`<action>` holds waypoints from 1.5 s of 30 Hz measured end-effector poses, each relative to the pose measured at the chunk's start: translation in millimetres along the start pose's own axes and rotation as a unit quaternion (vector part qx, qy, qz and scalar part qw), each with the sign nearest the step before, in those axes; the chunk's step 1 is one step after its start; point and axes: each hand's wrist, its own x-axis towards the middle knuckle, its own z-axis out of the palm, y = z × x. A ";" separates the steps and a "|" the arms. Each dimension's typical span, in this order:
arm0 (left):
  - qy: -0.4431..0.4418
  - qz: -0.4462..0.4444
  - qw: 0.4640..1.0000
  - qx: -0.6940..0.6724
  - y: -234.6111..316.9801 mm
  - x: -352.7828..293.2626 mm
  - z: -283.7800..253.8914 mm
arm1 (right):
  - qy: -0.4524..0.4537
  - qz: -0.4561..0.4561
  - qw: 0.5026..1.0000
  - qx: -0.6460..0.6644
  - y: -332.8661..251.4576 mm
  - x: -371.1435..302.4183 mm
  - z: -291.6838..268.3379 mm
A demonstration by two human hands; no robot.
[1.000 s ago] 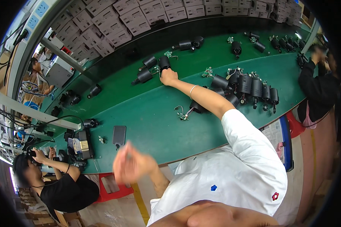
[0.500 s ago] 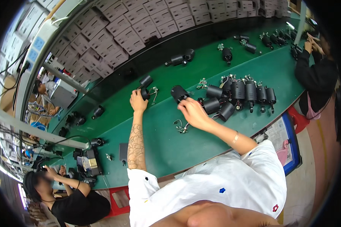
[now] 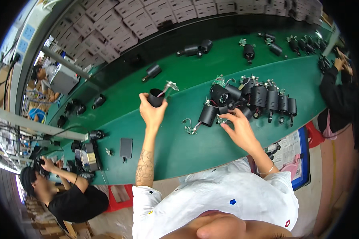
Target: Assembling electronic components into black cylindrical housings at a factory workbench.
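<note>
My left hand [image 3: 152,113] grips a black cylindrical housing [image 3: 156,98] above the green bench. Pink wires rise from its open top to a small circuit board [image 3: 171,85]. My right hand [image 3: 241,129] is at the near edge of a cluster of similar housings, its thumb and fingertips around a small circuit board [image 3: 220,119]; part of that grip is hidden. Just left of those fingers lies a black housing [image 3: 207,115], wired to a loose circuit board [image 3: 190,130]. Another housing [image 3: 219,95] rests tilted on the cluster's left side.
Several black units [image 3: 272,98] stand at right. Other housings [image 3: 153,71] lie along the far strip. A flat dark device [image 3: 126,148] is on the bench at left. Co-workers sit at left [image 3: 75,199] and right [image 3: 339,95]. A blue-edged tray [image 3: 303,159] is beside the bench's near edge.
My left hand has lifted a housing off the far strip and drawn it nearer. The housing from my right hand now lies on the cluster, and that hand has moved right and nearer.
</note>
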 end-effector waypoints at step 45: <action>-0.175 -0.016 0.889 -0.422 74.3 -115.5 -77.5 | 0.023 -0.337 0.938 0.077 -98.7 66.3 -20.6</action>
